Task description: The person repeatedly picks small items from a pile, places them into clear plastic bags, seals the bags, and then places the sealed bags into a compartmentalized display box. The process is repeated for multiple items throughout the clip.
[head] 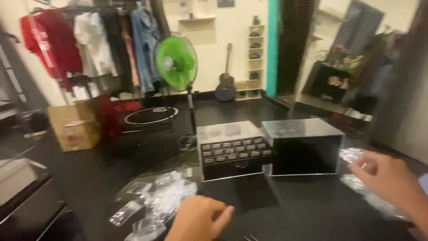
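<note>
The left hand point(199, 218) – curled, holding nothing – sits just right of the bags point(156, 203); the right hand point(387, 178) pinches a bag point(351, 154).

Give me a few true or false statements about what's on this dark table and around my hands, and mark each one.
1. The left hand rests beside a heap of small clear plastic bags. True.
2. The right hand holds a pair of scissors. False: it is at crinkly clear plastic.
3. Two dark boxes stand side by side, the drawer box left of the clear-topped box. True.
4. The standing fan has a red blade. False: it is green.
5. A guitar leans against the far wall. True.
</note>
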